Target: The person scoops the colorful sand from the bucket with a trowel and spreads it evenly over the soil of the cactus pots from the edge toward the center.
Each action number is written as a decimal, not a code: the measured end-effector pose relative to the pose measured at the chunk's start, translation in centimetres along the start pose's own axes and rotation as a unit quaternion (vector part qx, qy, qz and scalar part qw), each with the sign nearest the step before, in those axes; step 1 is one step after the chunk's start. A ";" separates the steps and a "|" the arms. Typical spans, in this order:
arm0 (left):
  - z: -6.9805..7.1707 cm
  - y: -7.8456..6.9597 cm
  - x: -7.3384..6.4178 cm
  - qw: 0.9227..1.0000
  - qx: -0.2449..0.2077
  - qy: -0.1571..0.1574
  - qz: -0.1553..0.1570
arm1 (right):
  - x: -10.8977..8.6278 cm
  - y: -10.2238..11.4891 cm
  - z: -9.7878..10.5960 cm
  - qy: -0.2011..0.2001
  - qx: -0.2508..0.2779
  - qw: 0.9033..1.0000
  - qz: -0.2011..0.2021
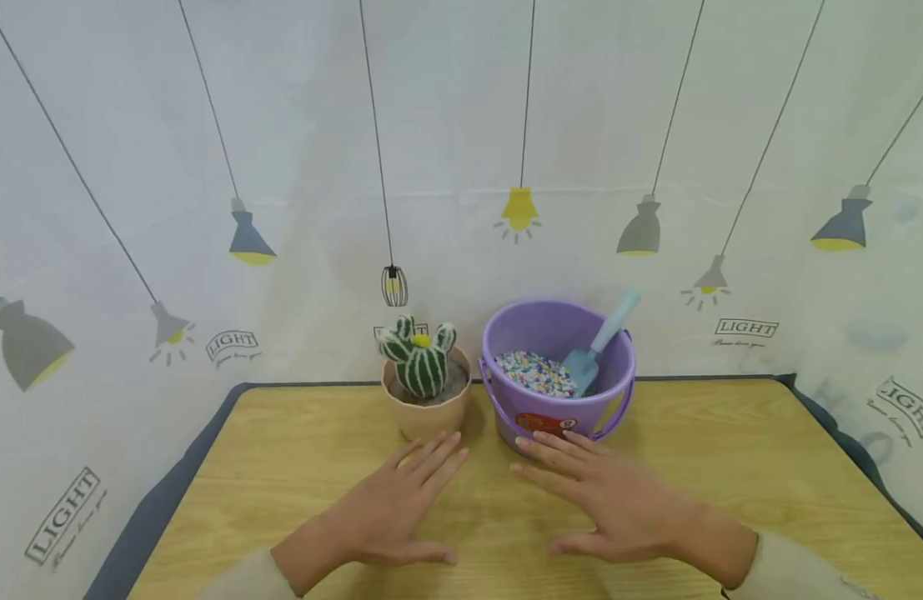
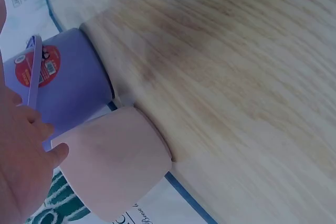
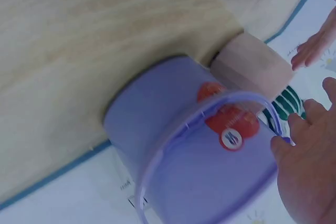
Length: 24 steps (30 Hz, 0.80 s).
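My left hand (image 1: pixel 401 504) is held over the table with its fingers straight and nothing in it, nearest to a pinkish-tan pot (image 1: pixel 428 419). A green-and-white knitted cactus (image 1: pixel 422 367) with a yellow flower stands in that pot. My right hand (image 1: pixel 619 500), fingers also extended and holding nothing, is in front of a purple bucket (image 1: pixel 559 312). Small multicoloured pellets (image 1: pixel 532 372) fill part of the bucket, and a light blue toy shovel (image 1: pixel 598 346) leans in them, handle up. In the right wrist view the bucket's handle (image 3: pixel 149 177) hangs down its front.
Both containers stand side by side near the back edge of the wood-grain table (image 1: pixel 311 442). Behind and beside it hangs a white cloth (image 1: pixel 446 125) printed with lamps. Dark blue edging (image 1: pixel 168 475) runs along the table's left side.
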<state>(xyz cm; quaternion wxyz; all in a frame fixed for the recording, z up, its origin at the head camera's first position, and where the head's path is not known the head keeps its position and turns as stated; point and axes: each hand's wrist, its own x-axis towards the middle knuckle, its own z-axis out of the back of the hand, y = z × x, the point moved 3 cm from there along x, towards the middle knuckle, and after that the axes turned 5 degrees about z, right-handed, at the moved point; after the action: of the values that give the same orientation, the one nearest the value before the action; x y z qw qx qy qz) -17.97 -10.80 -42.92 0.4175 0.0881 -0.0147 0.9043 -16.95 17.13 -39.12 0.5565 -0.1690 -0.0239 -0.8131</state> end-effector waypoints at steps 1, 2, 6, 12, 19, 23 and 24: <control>0.1 0.1 0.1 1.000 -0.002 0.001 0.002 | 0.1 -0.1 0.4 -0.006 0.001 1.000 0.005; 0.3 0.2 0.3 1.000 -0.005 0.000 0.003 | 0.2 -0.3 0.8 -0.012 0.003 1.000 0.012; 0.6 0.4 1.0 0.999 -0.029 -0.012 0.010 | 0.5 -0.9 2.6 -0.021 0.011 0.999 0.025; 0.8 0.3 2.4 0.993 -0.109 -0.019 0.042 | 1.0 -2.7 5.1 -0.003 0.016 1.000 -0.008; 0.9 0.0 4.2 0.964 -0.236 -0.012 0.119 | 1.2 -5.6 6.5 -0.002 0.012 0.996 -0.087; 0.7 -0.2 5.1 0.943 -0.296 -0.025 0.150 | 1.1 -7.1 6.6 -0.003 0.023 0.991 -0.134; 0.6 -0.3 5.3 0.938 -0.310 -0.029 0.156 | 1.1 -7.4 6.5 -0.003 0.028 0.989 -0.147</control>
<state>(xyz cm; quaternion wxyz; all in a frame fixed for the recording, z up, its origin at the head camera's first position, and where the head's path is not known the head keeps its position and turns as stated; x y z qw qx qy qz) -21.05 -6.72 -41.40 0.2777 -0.0224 -0.3197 0.9056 -22.43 20.40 -31.52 0.4356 -0.1505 -0.0723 -0.8845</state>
